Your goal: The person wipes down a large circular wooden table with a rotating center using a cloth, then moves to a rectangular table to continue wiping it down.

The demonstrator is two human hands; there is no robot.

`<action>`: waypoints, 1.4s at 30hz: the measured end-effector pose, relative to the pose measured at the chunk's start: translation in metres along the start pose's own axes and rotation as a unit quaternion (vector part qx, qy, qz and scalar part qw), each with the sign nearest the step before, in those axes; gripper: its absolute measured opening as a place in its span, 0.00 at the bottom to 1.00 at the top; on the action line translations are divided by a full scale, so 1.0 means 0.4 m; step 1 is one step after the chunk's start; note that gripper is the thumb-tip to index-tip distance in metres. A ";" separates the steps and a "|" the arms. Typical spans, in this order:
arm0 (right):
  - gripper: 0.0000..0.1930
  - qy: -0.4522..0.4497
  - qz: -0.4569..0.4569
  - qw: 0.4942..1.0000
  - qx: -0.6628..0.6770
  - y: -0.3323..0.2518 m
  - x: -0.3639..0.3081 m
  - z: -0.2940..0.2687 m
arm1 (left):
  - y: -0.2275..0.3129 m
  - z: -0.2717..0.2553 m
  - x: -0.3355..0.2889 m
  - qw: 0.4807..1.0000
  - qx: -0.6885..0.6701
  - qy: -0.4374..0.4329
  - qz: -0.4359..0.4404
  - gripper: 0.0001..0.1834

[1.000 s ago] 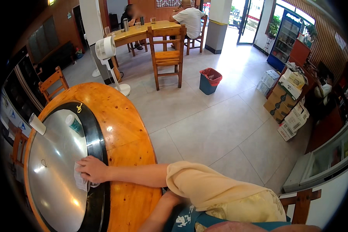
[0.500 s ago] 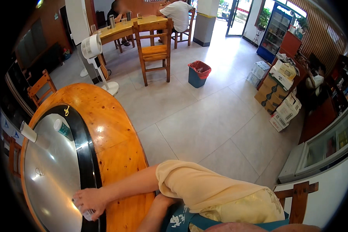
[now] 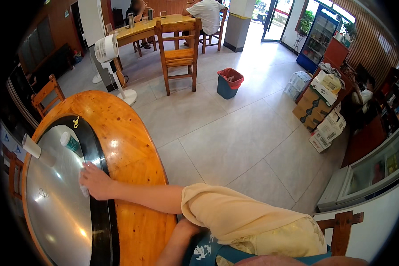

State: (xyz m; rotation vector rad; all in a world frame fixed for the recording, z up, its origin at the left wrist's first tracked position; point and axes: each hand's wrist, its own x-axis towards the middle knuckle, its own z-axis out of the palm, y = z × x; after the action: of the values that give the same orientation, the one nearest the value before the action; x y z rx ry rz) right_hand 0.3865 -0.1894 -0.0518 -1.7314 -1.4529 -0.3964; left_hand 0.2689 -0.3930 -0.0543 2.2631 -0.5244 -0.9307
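My right hand (image 3: 96,181), its arm in a beige sleeve, reaches left across the table. Its fingers are closed over a crumpled whitish cloth (image 3: 84,190), pressed where the metal tabletop (image 3: 60,213) meets the black band (image 3: 105,235). Just beyond the fingers, a green paper cup with a white lid (image 3: 70,142) stands on the metal. A plain white cup (image 3: 31,146) is farther left. A thin dark loop (image 3: 43,193) lies on the metal. My left hand (image 3: 189,227) is low in the middle, partly covered by the right sleeve, its fingers hidden.
A wide wooden rim (image 3: 131,164) surrounds the black band. Beyond it are a white fan (image 3: 106,48), a wooden chair (image 3: 178,55) and a red-lined bin (image 3: 229,84). Two people sit at a far table (image 3: 142,31). Stacked boxes (image 3: 312,108) and a chest freezer (image 3: 368,164) stand right.
My right hand has slid away from me along the inner edge of the black band, carrying the cloth toward the green cup. The left arm stays about where it was.
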 end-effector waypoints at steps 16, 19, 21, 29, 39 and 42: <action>0.16 -0.189 -0.272 0.923 0.195 -0.255 -0.092 -0.012 | -0.067 0.066 0.139 0.992 0.040 0.097 0.065 0.27; 0.16 -0.223 -0.282 0.910 0.205 -0.252 -0.090 -0.046 | -0.071 0.092 0.198 0.988 0.055 0.123 0.073 0.27; 0.18 -0.246 -0.284 0.908 0.185 -0.240 -0.070 -0.056 | -0.086 0.108 0.220 0.985 0.067 0.138 0.079 0.27; 0.20 -0.246 -0.215 0.937 0.125 -0.117 0.048 -0.021 | -0.120 0.118 0.231 0.976 0.080 0.188 0.070 0.24; 0.22 -0.153 -0.092 0.984 -0.005 0.039 0.216 0.111 | -0.080 0.075 0.215 0.969 0.134 0.197 0.070 0.18; 0.23 -0.145 -0.063 0.985 -0.069 0.065 0.270 0.182 | -0.068 0.071 0.239 0.963 0.132 0.218 0.086 0.18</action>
State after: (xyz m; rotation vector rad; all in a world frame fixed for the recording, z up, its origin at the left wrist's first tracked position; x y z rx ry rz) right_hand 0.4224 -0.0631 -0.0314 -1.8727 -1.7861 -0.3272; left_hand 0.3158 -0.4384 -0.1345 2.5113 -0.6579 -0.2693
